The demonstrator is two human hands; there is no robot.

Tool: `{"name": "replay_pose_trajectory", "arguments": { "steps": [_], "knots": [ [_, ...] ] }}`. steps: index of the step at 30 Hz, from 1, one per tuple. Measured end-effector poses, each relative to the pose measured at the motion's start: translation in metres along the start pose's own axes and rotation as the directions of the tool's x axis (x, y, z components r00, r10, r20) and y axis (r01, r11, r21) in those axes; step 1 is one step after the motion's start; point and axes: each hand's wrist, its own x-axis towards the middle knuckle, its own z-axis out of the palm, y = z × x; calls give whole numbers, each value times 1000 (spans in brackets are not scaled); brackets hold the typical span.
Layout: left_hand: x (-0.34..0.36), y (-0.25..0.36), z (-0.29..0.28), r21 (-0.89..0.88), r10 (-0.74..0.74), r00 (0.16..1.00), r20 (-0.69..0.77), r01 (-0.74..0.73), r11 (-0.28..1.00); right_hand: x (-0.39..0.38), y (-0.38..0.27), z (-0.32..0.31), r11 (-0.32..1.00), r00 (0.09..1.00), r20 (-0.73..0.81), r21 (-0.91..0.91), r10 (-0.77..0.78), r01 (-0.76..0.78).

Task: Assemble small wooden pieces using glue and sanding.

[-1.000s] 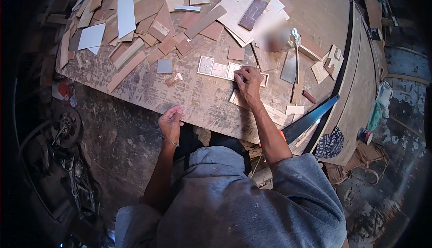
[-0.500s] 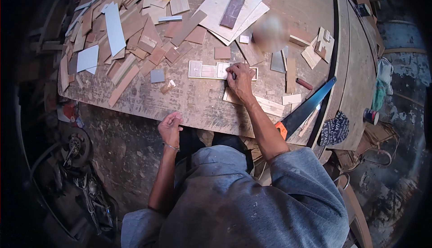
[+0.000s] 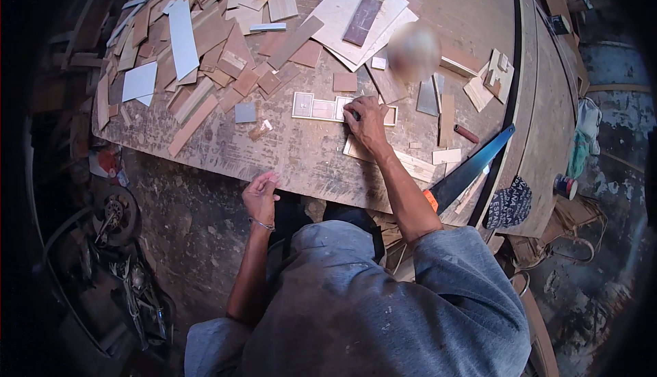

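My right hand (image 3: 367,122) rests over a narrow wooden frame (image 3: 324,109) divided into small compartments, lying on the worktable. Its fingers are bent down together at the frame, with something small and dark at their tips that I cannot make out. The hand covers part of the frame; another compartment shows to its right. My left hand (image 3: 261,196) hangs by the table's front edge, fingers loosely bent and thumb apart, with nothing visible in it. Just below the right hand, partly under the forearm, lies a pale wooden strip (image 3: 410,165).
Wood offcuts (image 3: 226,55) are heaped at the left of the worktable (image 3: 226,154). A handsaw (image 3: 472,163) with an orange handle lies to the right of my forearm. Farther back, a dark block (image 3: 364,16) sits on pale sheets (image 3: 342,42). A grey square (image 3: 245,112) lies left of the frame.
The table and everything on it have shifted slightly right and down in the picture. My hands keep nearly the same pose, the right one still at the wooden frame.
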Motion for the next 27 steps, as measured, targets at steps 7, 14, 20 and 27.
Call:
{"name": "replay_pose_trajectory", "arguments": {
  "steps": [7, 14, 20, 27],
  "knots": [
    [-1, 5, -1, -17, 5, 1000, 4, -5, 1000, -1, -5, -4, 997, 995, -57, -24, -81, 79],
    [6, 11, 10, -2, 7, 998, 63, -7, 1000, -4, -29, 5, 997, 996, -85, 60, -38, 43],
    [11, 9, 0, -21, 41, 992, 115, -39, 999, 6, -49, 39, 992, 977, -213, -124, -27, 0],
    [32, 0, -47, 15, 28, 996, 89, -29, 999, 6, -78, 61, 973, 962, -235, -150, 136, -174]
  ]
}}
